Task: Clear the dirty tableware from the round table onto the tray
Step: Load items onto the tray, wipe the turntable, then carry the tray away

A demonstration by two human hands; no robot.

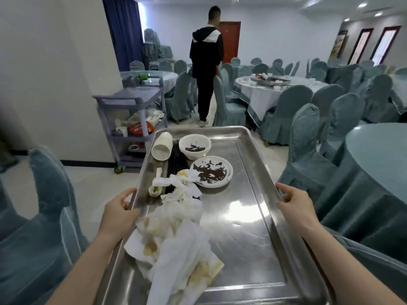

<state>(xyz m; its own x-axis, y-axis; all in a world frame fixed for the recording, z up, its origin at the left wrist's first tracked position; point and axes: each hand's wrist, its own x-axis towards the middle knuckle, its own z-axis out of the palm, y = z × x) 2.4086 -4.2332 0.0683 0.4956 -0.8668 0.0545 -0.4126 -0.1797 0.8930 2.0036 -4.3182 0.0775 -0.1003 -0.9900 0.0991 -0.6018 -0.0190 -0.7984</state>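
I grip the tray (253,216) by its long rims: left hand (120,208) at 9 o'clock, right hand (294,202) at 3. On it, napkins (176,234) at 7, plate (211,171) and bowl (194,146) at 12.

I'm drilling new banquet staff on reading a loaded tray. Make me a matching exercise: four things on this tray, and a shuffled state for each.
Things:
1. stack of cups
2. bowl
3. plate
4. napkins

States:
A. crumpled, yellow-stained
B. lying on its side
C. flat, smeared with dark sauce
D. stacked upright, dark residue inside

Pairs: 1-B, 2-D, 3-C, 4-A
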